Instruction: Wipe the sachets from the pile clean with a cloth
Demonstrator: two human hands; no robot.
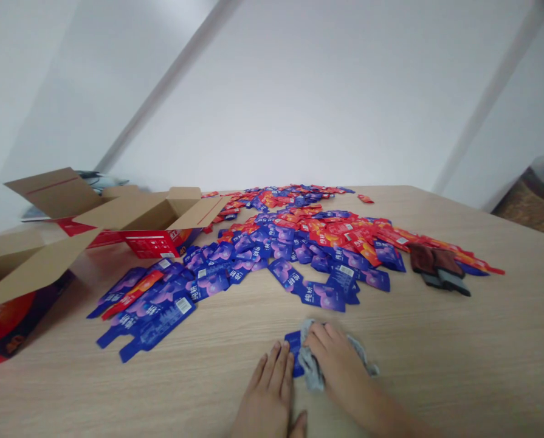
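My left hand [268,389] lies flat near the table's front edge, fingers stretched out together, their tips on the left side of a small blue packet [293,340]. My right hand [340,362] is closed on a crumpled grey cloth [314,376], pressed over the right side of that same packet. Most of the packet is hidden under the cloth and fingers. Just beyond my hands, several blue packets with white lettering [324,296] lie loose on the wooden table [235,322].
A long heap of red packets [330,230] and blue ones spreads across the table. Open cardboard boxes [146,243] stand at the left, flaps out. A fanned stack of flat packets [162,319] lies before them. Dark brown and grey folded cloth pieces [438,266] rest at the right.
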